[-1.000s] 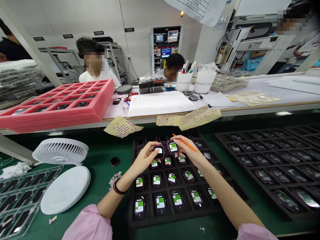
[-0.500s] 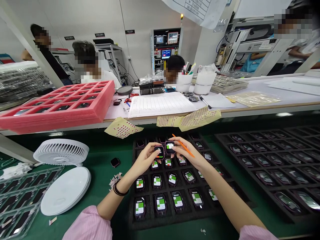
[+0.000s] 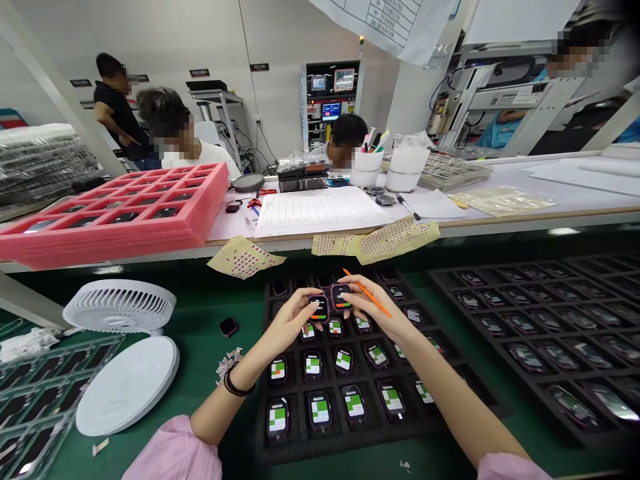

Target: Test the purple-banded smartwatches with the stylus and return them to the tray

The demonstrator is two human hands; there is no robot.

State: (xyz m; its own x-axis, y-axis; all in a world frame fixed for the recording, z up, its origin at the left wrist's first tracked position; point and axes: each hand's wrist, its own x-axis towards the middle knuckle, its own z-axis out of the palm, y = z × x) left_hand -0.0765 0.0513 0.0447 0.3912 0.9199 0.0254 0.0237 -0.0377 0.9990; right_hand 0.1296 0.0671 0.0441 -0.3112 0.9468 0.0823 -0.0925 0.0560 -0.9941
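My left hand (image 3: pixel 295 315) is closed on a smartwatch (image 3: pixel 319 308) without a strap, its dark screen lit with a red and green strip at the bottom. In my right hand (image 3: pixel 373 301) is a second smartwatch (image 3: pixel 342 296), close beside the first, with a similar lit screen. An orange stick (image 3: pixel 367 292), pen-like and slim, also lies across the right hand's fingers. Both watches are above a black foam tray (image 3: pixel 340 367), whose pockets hold several watches showing green and white screens. My fingers hide part of each held watch.
Another black tray (image 3: pixel 545 373) of watches lies at right. To the left are a loose watch (image 3: pixel 229 327), a white fan (image 3: pixel 120 307), paper scraps (image 3: pixel 229 364) and clear trays (image 3: pixel 55 380). A shelf ahead bears a pink foam tray (image 3: pixel 200 220) and papers; several people sit or stand beyond.
The right watch's screen has switched from a white and green display to a dark one with a coloured strip. Both hands stay nearly in place. A person at the back left has shifted.
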